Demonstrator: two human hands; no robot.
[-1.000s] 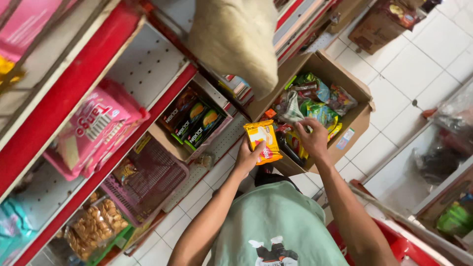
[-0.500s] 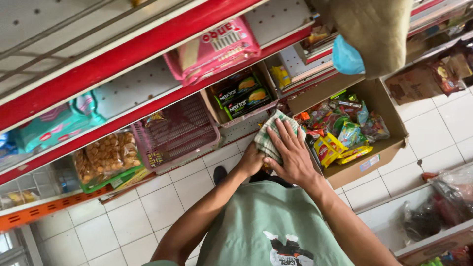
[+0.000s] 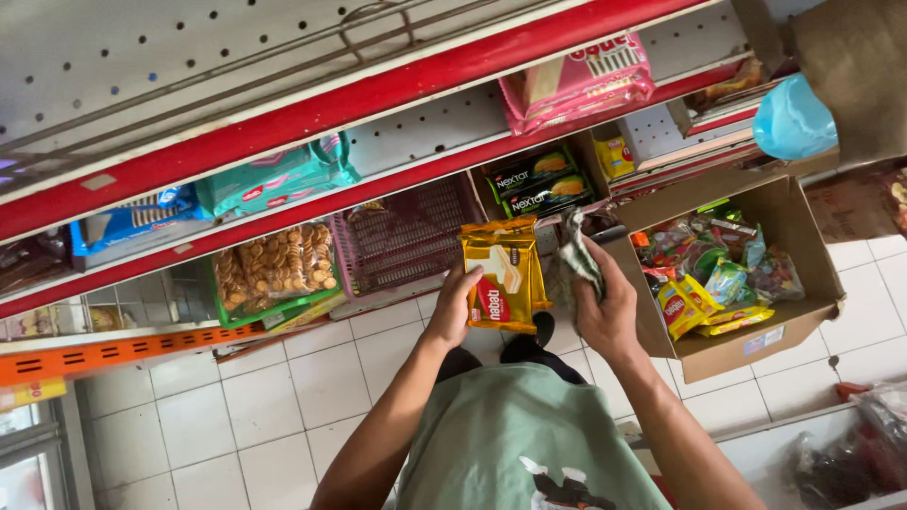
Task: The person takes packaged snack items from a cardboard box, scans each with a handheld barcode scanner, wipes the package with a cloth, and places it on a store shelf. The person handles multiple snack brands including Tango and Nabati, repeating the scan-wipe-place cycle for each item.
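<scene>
2 hands work in front of the shelves. Left hand [image 3: 455, 316] is clamped on a yellow snack packet [image 3: 502, 274], thumb across its front, fingers behind. Right hand [image 3: 605, 307], just beside that packet, is closed around a crumpled grey-green cloth [image 3: 578, 260]. Beyond the right hand's far side sits an open cardboard box [image 3: 756, 340] of mixed snack bags. Past the left hand's fingertips stands a pink wire basket [image 3: 402, 236]; further left lies a tray of round biscuits [image 3: 274, 264].
</scene>
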